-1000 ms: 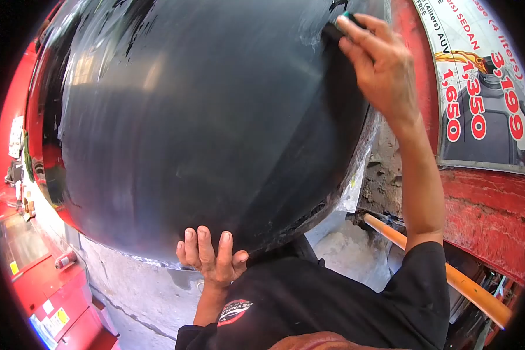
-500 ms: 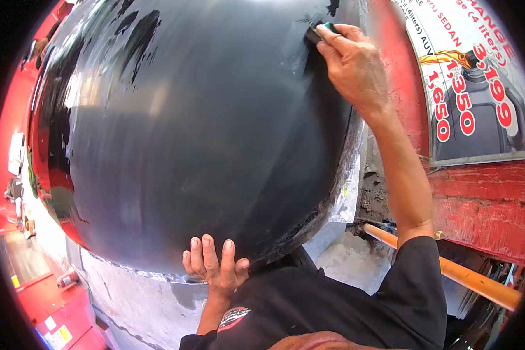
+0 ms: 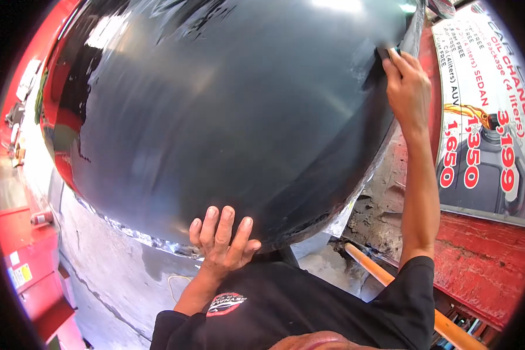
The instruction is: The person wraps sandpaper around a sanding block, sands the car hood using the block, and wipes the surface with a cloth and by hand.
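Observation:
A large, curved black car panel (image 3: 233, 134) fills the middle of the head view, mostly dull, with glossy streaks near its top and left. At its upper right, my right hand (image 3: 409, 93) is closed on a small dark sanding block (image 3: 383, 53), which is pressed to the surface. A pale, smeared patch shows beside the block. My left hand (image 3: 223, 240) lies at the panel's near edge, its fingers stretched out over the black surface and holding nothing. Crinkled silvery foil (image 3: 151, 240) runs along the lower rim.
An oil change price sign (image 3: 478, 128) leans at the right, above a red ledge (image 3: 478, 256). An orange pole (image 3: 455, 331) runs low on the right. Red cabinets (image 3: 29, 262) stand at the left, by the grey concrete floor (image 3: 108, 262).
The view has shifted, so panel and sign sit differently in it. My right hand still holds the block against the panel's right side. My left hand stays at the near edge.

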The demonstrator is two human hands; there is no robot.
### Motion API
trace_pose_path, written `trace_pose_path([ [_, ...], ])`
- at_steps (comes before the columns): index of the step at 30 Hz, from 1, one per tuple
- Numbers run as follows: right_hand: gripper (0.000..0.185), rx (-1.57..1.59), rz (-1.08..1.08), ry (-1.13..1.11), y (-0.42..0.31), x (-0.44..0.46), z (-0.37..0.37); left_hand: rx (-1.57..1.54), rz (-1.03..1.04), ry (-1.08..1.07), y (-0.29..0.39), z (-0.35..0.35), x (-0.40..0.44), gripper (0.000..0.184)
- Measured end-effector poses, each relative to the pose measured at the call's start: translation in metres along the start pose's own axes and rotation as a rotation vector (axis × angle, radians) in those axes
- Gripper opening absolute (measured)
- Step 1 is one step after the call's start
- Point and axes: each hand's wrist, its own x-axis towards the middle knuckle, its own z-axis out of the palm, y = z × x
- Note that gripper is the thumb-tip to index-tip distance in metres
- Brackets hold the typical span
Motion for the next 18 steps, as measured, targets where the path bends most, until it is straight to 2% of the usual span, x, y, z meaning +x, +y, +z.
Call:
trace_pose_path([
  [3, 0.028, -0.033, -0.065, -0.043, -0.043, -0.037, -0.024, -0.028, -0.032, 0.018, 0.000, 0.000, 0.000, 0.046],
  [6, 0.029, 0.063, -0.072, -0.042, -0.031, -0.031, -0.019, -0.042, -0.045, 0.036, 0.001, 0.002, 0.000, 0.045],
  [7, 0.030, -0.004, -0.097, -0.016, -0.017, -0.019, -0.011, -0.041, -0.045, 0.035, 0.001, 0.003, 0.000, 0.045],
  [10, 0.030, 0.066, 0.044, -0.027, 0.007, 0.016, 0.005, -0.043, -0.045, 0.037, 0.001, 0.003, 0.000, 0.045],
  [13, 0.029, -0.037, 0.046, -0.055, -0.006, 0.004, -0.002, -0.063, -0.049, 0.046, 0.000, 0.002, -0.001, 0.043],
  [16, 0.029, -0.006, -0.056, -0.067, -0.046, -0.039, -0.019, -0.078, -0.057, 0.046, -0.001, 0.002, -0.001, 0.042],
  [17, 0.030, 0.097, -0.019, -0.082, -0.048, -0.043, -0.020, -0.080, -0.055, 0.045, -0.001, 0.002, -0.002, 0.042],
  [18, 0.030, 0.072, -0.047, -0.065, -0.041, -0.037, -0.018, -0.084, -0.048, 0.045, -0.001, 0.002, -0.002, 0.042],
])
